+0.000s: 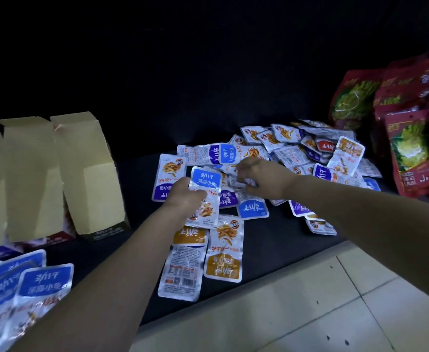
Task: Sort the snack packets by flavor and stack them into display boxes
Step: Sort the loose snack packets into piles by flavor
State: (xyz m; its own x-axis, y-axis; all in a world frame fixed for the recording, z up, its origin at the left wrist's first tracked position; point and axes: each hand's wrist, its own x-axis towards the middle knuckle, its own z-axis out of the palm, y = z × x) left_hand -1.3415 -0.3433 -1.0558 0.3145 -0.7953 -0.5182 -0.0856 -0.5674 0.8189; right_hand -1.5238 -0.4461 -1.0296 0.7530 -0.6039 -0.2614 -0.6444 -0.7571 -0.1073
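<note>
— What's closest?

— A heap of blue packets at the lower left, overlapping each other, label side up. The left forearm crosses just beside them.

— And the left hand?

— It holds one blue packet by its long left edge. The thumb is folded over the front and the other fingers are tucked behind it, so it is a pinch. The packet is lifted and tilted over the near edge of the pile.

— The right hand?

— It is palm down on the middle of the pile, with the fingers bent and close together. Their tips are on a crinkled silver packet. It's blurred there, so I cannot tell whether they grip it or only touch it.

— Where do the rest lie?

— The pile is loose and mixed, with blue, purple, red and orange labels, and it spreads over a dark cloth. Two orange packets lie flat nearer the camera, below the held packet, beside one turned back side up.

— The boxes?

— They stand at the left with tall tan flaps up, well apart from both hands. Their insides are hidden from here.

— Anything else?

— Red bags are stacked at the far right, just beside the pile. Pale tiled floor shows at the lower right.
</note>
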